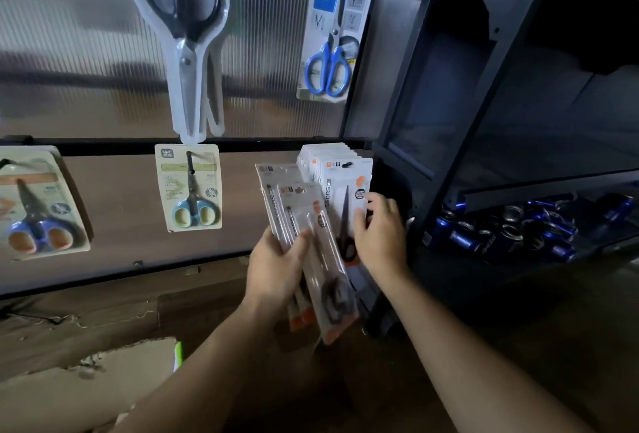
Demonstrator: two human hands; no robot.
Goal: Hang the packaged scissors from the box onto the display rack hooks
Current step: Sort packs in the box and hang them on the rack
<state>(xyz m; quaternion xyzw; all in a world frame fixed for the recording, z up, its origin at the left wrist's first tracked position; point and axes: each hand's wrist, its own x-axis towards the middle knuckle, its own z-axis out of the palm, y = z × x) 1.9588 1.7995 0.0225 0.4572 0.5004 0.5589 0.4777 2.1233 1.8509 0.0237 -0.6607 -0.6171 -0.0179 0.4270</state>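
Observation:
My left hand (276,268) grips a fanned bundle of packaged scissors (311,225), white cards with black handles and orange trim, held upright in front of the rack. To its right, several like packs (340,173) hang in a row on a lower hook (346,165). My right hand (378,235) pinches the right edge of the front hanging pack, thumb on its face. The cardboard box (86,384) lies at the lower left, its inside hidden.
Other scissor packs hang on the rack: blue-handled (328,35) at upper right, large black-handled (188,42) at upper centre, small light-blue (190,187) at centre, blue-orange (34,204) at far left. A dark shelf frame (484,87) stands right, with blue cans (501,232) on its lower shelf.

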